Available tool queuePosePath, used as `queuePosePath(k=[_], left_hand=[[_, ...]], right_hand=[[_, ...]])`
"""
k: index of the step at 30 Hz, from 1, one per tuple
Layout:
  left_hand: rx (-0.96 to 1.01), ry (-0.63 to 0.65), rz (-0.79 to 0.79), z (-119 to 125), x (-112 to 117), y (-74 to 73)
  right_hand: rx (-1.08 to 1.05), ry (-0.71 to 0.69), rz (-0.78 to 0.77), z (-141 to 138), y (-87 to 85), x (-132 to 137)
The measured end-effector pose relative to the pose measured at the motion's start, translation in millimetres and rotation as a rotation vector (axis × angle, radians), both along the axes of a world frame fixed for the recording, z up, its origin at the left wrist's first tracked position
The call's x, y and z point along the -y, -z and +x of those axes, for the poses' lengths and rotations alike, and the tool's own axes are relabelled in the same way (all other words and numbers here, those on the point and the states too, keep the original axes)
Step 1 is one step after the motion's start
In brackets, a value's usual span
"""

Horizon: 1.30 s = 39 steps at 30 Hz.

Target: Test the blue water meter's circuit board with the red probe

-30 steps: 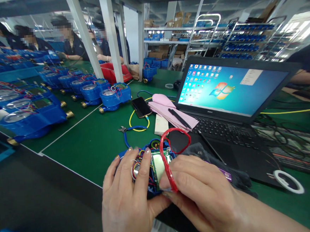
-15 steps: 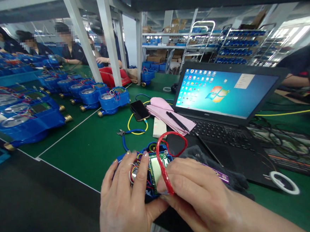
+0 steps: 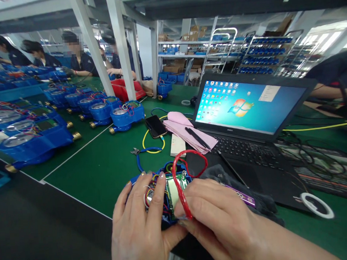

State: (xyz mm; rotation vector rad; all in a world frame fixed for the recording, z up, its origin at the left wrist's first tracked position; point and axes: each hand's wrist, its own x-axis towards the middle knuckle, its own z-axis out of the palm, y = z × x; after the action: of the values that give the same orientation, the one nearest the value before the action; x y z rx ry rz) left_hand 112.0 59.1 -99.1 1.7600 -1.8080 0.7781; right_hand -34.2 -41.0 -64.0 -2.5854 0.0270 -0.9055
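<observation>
Under my hands lies a blue water meter point(image 3: 165, 216), its casing exposing a green circuit board with a small display point(image 3: 173, 191) and thin coloured wires. My left hand point(image 3: 141, 223) grips it, fingers across the wires and thumb along the near edge. My right hand point(image 3: 218, 218) is closed at the right side of the board, pinching the lower end of a thick red cord point(image 3: 177, 177) that rises in a loop. What else those fingertips touch is hidden. Beyond the meter lie blue-handled cutters point(image 3: 138, 156).
A laptop point(image 3: 243, 113) stands at the right, beside pink cloth point(image 3: 188, 131), a phone point(image 3: 156, 126) and pens. Further water meters point(image 3: 126, 115) line the left. A white tape ring point(image 3: 317, 206) lies at the right. Several people sit across the bench, behind white posts point(image 3: 123, 50).
The view has tilted slightly, so the surroundings sit a little lower. Both hands keep nearly the same place on the meter, and the red cord is still held.
</observation>
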Motion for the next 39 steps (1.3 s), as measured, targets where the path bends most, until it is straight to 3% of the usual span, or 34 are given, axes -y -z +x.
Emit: queuePosePath(k=[39], left_hand=[[-0.012, 0.003, -0.011, -0.2, 0.9, 0.7]], right_hand=[[-0.024, 0.010, -0.014, 0.4, -1.7, -0.2]])
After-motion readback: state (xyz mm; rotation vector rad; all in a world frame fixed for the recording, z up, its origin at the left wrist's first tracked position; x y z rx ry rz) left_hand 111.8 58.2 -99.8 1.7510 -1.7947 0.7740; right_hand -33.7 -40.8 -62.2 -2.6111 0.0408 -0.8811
